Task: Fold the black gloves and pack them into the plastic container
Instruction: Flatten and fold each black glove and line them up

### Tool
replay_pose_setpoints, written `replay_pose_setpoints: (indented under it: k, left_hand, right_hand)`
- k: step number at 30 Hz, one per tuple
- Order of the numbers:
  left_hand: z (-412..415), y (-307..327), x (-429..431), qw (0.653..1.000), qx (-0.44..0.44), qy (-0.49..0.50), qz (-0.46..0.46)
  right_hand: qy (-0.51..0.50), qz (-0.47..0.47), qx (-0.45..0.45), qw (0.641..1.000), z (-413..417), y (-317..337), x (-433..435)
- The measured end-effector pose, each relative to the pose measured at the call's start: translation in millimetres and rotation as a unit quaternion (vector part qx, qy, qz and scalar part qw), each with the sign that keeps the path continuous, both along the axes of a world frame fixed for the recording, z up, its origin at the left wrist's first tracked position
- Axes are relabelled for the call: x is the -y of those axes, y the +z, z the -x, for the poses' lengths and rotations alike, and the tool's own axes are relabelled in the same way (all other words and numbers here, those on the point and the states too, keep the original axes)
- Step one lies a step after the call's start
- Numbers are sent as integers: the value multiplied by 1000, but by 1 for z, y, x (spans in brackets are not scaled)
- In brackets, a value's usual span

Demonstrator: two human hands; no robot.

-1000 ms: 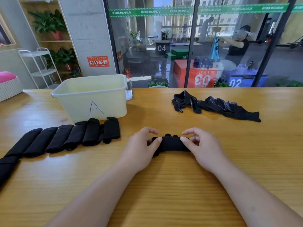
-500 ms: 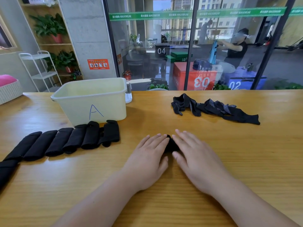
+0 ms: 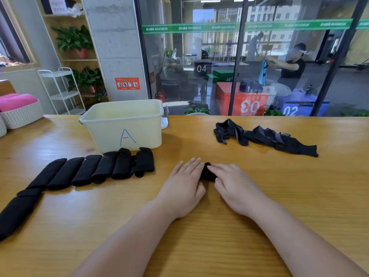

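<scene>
Both hands flat, palms down, side by side.
The left hand [image 3: 183, 184] and right hand [image 3: 237, 186] lie with fingers straight and close together, their tips angled toward each other and nearly meeting. The bare left forearm [image 3: 127, 236] and right forearm [image 3: 299, 232] converge from the lower edge.

We see through one wide-angle camera worn on the head, facing forward and down over the wooden table [image 3: 319, 186]; the left hand [image 3: 182, 188] and right hand [image 3: 237, 188] lie close below us at mid-frame; the plastic container [image 3: 123, 126] stands farther, upper left of centre; the glass wall [image 3: 279, 66] fills the upper right.
</scene>
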State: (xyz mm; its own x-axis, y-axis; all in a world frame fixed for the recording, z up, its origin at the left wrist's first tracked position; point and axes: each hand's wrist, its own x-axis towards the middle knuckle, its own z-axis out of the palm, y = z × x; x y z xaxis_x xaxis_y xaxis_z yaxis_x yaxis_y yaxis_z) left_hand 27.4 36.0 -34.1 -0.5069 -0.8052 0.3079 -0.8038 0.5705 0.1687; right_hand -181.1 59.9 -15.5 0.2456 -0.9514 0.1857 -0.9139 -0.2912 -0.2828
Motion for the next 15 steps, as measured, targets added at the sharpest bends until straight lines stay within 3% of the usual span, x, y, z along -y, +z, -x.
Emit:
replay_pose_setpoints:
  k: [7,15]
  left_hand:
    - [-42,11,9,977,-92,183,67]
    - [-76,10,22,945,-170,274,50]
  right_hand:
    - [-2,-18,54,998,-35,3,19]
    - [2,2,43,999,-100,-9,53]
